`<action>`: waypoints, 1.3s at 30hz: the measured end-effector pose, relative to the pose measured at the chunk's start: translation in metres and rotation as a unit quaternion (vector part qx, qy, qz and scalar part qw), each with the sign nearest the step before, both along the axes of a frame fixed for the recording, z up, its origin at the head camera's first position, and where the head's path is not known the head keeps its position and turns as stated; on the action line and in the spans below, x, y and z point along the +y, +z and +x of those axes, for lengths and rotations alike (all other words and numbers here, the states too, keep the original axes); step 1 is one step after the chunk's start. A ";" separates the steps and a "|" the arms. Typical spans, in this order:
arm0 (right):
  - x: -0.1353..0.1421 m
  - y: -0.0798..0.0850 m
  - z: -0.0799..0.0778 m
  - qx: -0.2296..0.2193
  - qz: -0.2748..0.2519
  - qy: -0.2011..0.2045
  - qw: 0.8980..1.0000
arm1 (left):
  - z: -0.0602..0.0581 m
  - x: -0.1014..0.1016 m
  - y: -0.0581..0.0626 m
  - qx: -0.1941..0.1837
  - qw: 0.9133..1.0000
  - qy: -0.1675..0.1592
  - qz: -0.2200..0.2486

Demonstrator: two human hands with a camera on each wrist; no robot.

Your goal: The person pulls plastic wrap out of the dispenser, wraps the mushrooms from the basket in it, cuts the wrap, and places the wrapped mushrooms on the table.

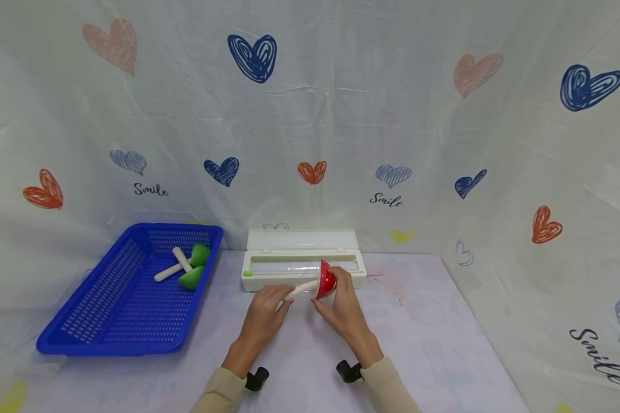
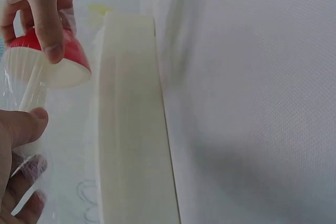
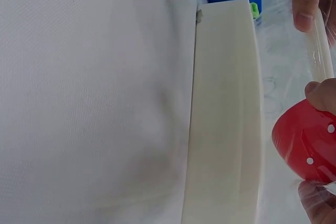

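Observation:
A toy mushroom [image 1: 326, 281] with a white-dotted red cap and a white stem is held sideways above the table, just before a white cling film dispenser [image 1: 268, 281]. My left hand [image 1: 262, 317] pinches the stem between thumb and fingers. On the other side, my right hand [image 1: 347, 312] grips the red cap [image 3: 302, 142] with thumb and fingers. Clear cling film [image 2: 11, 74] lies around the stem and underside of the cap in the left wrist view. The dispenser's lid [image 1: 302, 238] stands open, and a film roll [image 1: 284, 268] shows inside.
A blue perforated basket [image 1: 108, 349] stands at the left. Two toy mushrooms with green caps [image 1: 191, 279] and white stems lie in its far right corner. A green slider [image 1: 247, 273] sits at the dispenser's left end. A heart-printed curtain [image 1: 310, 115] hangs behind the table.

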State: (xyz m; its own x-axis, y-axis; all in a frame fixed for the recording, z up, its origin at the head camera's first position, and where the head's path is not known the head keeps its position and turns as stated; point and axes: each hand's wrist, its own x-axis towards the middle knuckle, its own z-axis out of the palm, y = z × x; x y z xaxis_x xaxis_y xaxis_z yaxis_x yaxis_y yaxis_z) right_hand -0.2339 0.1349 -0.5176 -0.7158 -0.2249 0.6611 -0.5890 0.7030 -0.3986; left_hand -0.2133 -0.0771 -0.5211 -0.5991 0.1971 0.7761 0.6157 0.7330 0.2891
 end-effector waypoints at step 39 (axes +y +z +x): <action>0.002 0.015 0.021 0.015 -0.057 -0.004 0.998 | 0.015 0.005 0.015 0.023 0.999 -0.015 0.026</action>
State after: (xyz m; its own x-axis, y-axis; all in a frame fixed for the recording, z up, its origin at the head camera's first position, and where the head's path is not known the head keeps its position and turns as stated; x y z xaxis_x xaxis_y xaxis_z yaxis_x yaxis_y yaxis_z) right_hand -0.2128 0.1370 -0.5021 -0.6975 -0.1403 0.7027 -0.5954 0.6591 -0.4595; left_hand -0.1981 -0.0720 -0.5058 -0.5570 0.1733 0.8122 0.6502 0.6994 0.2967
